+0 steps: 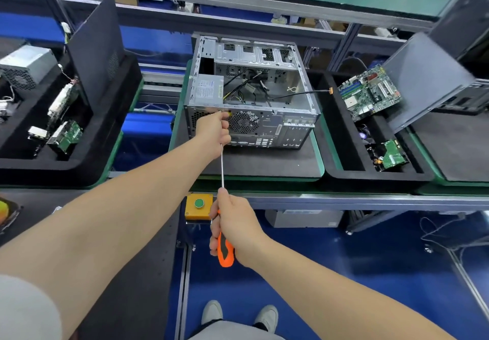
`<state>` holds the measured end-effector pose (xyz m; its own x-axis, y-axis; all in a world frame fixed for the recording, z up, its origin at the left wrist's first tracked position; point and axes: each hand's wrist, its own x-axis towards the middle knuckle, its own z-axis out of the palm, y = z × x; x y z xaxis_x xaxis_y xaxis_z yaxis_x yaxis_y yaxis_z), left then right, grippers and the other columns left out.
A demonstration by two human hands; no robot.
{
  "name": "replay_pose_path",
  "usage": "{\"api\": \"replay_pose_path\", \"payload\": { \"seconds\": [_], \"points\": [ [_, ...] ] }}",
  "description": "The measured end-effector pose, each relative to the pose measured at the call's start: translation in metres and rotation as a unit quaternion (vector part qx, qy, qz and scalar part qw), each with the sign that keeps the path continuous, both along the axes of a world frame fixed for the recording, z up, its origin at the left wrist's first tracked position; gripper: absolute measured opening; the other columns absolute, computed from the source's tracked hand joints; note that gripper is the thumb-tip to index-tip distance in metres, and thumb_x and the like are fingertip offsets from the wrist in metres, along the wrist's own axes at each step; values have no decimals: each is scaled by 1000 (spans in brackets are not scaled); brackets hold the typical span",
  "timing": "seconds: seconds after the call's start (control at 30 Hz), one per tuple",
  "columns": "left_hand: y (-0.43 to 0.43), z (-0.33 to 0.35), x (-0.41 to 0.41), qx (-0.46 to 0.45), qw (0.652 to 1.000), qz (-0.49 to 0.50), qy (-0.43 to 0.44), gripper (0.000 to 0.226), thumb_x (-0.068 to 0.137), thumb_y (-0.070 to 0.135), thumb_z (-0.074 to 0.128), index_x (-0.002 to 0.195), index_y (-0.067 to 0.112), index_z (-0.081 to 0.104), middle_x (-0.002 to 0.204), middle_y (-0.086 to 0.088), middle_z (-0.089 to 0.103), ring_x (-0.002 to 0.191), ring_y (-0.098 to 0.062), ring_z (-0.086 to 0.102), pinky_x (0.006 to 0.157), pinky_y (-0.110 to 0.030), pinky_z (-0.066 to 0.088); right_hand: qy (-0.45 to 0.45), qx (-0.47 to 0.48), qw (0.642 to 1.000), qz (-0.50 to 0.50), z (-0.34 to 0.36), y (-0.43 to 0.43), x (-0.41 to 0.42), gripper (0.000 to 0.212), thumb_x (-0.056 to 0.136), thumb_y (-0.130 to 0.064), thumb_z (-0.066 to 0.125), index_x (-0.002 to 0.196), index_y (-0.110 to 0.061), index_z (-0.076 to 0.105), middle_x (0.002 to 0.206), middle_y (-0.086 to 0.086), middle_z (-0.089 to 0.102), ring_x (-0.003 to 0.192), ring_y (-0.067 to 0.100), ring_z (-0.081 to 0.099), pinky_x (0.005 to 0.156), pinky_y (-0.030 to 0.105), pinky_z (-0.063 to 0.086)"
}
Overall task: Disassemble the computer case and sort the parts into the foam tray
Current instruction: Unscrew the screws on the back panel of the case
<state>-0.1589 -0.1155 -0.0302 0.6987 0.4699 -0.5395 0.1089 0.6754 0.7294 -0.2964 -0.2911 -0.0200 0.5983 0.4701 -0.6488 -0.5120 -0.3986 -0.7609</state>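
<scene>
case: computer case [254, 93] sits on a dark pad [264, 165] on the tabletop, rear panel toward the person, open side up.
case look: bare steel shell with the cover off and the board bay stripped. Power supply [207, 89] is mounted in its near-left corner, loose black and yellow cables [246, 85] lie in the cavity, and a fan grille [243, 122] sits in the rear panel.
right hand: right hand [235, 225] is well in front of the case, fingers wrapped tight round the orange-black handle of the screwdriver [222, 166].
left hand: left hand [214, 127] is against the case's rear panel, just left of the fan grille, fingers curled round the far end of the shaft. Tip is hidden behind the hand.
why this grip: long thin shaft. My read is that the left hand keeps the tip seated while the right supplies the turn. The screw itself is not visible.
step: probably a power supply rear screw, since the hand sits level with that unit.
foam tray: foam tray [370, 176] is right of the case, just beside its pad. Motherboard [370, 92] leans in the far slot, a small green board [393, 157] is in the near slot, and a grey side panel [423, 82] is propped further right.
second tray: another foam tray [39, 170] is left of the case, well apart, holding a separate power unit and cards.
progress: looks well along, with the power supply and cabling left to pull.
risk: the tip could slip off the head, or a freed screw could drop inside the case.
</scene>
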Motion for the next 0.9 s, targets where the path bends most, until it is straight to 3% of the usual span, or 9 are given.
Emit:
{"api": "replay_pose_path", "payload": {
  "seconds": [0.13,0.3,0.37,0.43,0.6,0.7,0.83,0.9],
  "points": [
    [0,4,-1,-23,1000,5,-14,24,111,15,40,97,7,58,63,2,39,34,-5,21,32,-20,17,148,145,978,-2,4,-8,2,52,111,-56,40,89,-14,61,61,8,52,47,24,52,52,32,53],
    [-7,6,-1,-81,995,29,-46,28,113,16,37,93,7,56,64,3,36,35,-6,20,34,-19,15,290,318,901,-46,-5,-17,6,44,104,-55,51,85,-17,64,56,0,48,44,14,46,45,25,42],
    [-8,5,0,-96,993,35,-59,31,113,18,35,91,7,54,66,3,34,35,-6,19,34,-18,14,327,366,870,-48,-7,-17,8,45,108,-51,48,82,-16,58,51,-1,45,38,11,44,40,23,38],
    [-6,5,0,-100,993,30,-57,31,113,17,35,91,8,55,65,3,36,35,-6,20,33,-18,15,323,374,868,-43,-7,-15,9,47,112,-49,43,80,-16,53,48,-3,41,34,9,39,36,22,35],
    [-1,6,0,-34,999,8,-14,25,109,12,37,96,8,58,66,2,41,38,-6,21,34,-19,16,198,213,956,-41,1,-8,6,54,110,-57,41,72,-20,51,53,0,37,38,14,35,39,27,35],
    [-1,5,2,-6,1000,4,-1,26,109,12,35,97,8,58,68,1,40,38,-6,21,34,-20,16,112,107,987,-35,5,-4,5,54,111,-58,38,76,-18,51,55,4,41,40,18,40,43,29,40],
    [-2,5,1,21,1000,-6,11,24,109,14,37,100,9,59,68,1,39,41,-6,20,35,-21,16,-40,-23,999,9,6,0,4,51,111,-51,30,89,-11,53,58,8,48,39,21,48,48,32,48],
    [-3,6,1,29,999,-9,12,22,110,17,40,100,9,59,67,2,38,42,-7,19,36,-21,15,-108,-77,991,23,3,1,4,56,111,-50,27,95,-6,57,70,13,55,41,21,56,54,43,55]
  ]
}}
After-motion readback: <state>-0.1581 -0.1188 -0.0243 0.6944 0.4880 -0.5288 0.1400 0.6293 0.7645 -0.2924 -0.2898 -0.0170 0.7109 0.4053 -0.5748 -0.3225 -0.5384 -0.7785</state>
